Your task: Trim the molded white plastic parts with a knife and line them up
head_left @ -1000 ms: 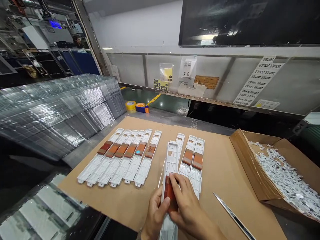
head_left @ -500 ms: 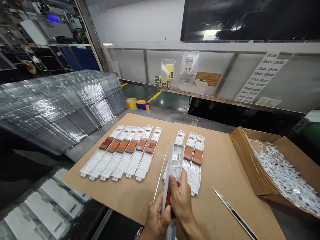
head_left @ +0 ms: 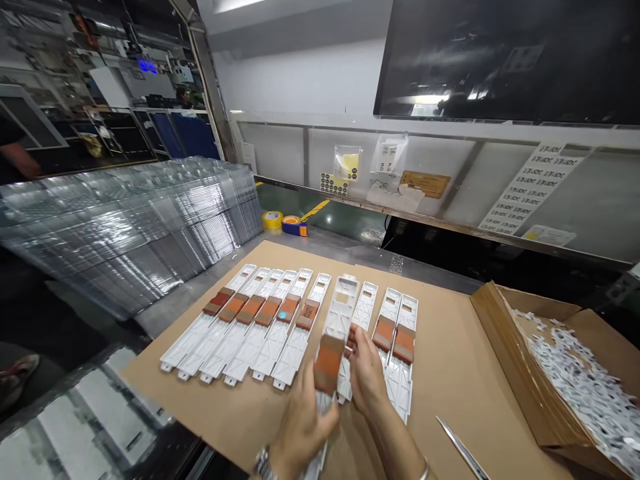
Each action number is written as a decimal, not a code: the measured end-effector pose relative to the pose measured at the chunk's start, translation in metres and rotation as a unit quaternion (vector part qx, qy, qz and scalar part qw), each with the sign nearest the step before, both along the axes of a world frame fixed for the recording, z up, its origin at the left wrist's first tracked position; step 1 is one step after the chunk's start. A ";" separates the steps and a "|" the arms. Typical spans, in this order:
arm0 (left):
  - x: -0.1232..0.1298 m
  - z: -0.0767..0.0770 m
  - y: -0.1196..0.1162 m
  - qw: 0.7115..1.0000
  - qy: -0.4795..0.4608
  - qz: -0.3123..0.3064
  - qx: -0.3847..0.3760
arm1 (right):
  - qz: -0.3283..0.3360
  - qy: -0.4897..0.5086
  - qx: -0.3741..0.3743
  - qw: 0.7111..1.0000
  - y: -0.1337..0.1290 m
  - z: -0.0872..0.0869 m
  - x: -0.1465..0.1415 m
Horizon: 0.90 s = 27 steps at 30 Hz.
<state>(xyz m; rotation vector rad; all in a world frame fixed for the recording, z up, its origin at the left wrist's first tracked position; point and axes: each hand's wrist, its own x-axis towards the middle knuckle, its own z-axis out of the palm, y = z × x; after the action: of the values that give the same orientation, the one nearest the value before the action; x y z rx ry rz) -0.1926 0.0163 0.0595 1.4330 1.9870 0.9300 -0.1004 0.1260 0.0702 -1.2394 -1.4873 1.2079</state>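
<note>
— Behind your worktop stands a pale panel, with a dark glossy one at the upper right of the frame. What lies nearer to you?
— Stacked clear plastic trays fill the left side, and two tape rolls sit just beyond them near the upper middle. Your cardboard sheet covers much of the centre.
— And what are you holding?
— Your left hand, with a watch at the wrist, grasps a white strip around its orange-brown block. You have that strip tilted above the sheet, at the lower middle of the frame.
— Your other hand?
— Your right hand has its fingers half curled just beside the strip's right edge; whether they touch it, you can't tell from this view.
— What is laid out around your hands?
— Six similar strips with blocks lie left of centre. To the right you have one partly hidden strip, then two side by side. Your pointed metal tool lies at the lower right, near a cardboard box of small white pieces.
</note>
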 end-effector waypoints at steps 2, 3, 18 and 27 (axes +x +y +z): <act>-0.017 0.005 0.029 0.999 0.034 0.016 -0.001 | 0.026 -0.064 0.049 0.996 0.006 -0.002 0.007; -0.025 0.005 0.044 0.999 0.049 0.024 -0.003 | 0.047 -0.101 0.078 0.991 0.006 -0.004 0.012; -0.025 -0.026 0.100 0.992 0.115 0.040 0.031 | 0.164 -0.414 0.332 0.832 -0.022 -0.035 0.040; -0.015 -0.017 0.026 0.984 -0.013 0.105 0.143 | 0.137 -0.336 0.429 0.827 -0.020 -0.036 0.027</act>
<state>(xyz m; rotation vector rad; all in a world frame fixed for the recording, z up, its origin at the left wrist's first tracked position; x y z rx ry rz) -0.2075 0.0423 0.0427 1.3639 2.0790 1.3678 -0.0732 0.1056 0.0338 -0.8272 -2.4109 0.0943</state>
